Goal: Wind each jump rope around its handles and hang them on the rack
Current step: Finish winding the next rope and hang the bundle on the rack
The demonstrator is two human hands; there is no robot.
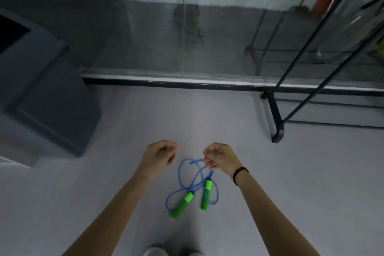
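Note:
A jump rope with a blue cord and two green handles lies in loose loops on the pale floor in front of me. One handle points down-left, the other handle lies just right of it. My right hand pinches the cord at the top of the loops. My left hand hovers a little to the left of the cord, fingers curled, holding nothing that I can see. The black metal rack stands at the right.
A glass wall with a black floor rail runs across behind the rope. A dark grey box-like unit stands at the left. My shoes show at the bottom edge. Blurred objects hang on the rack at the upper right.

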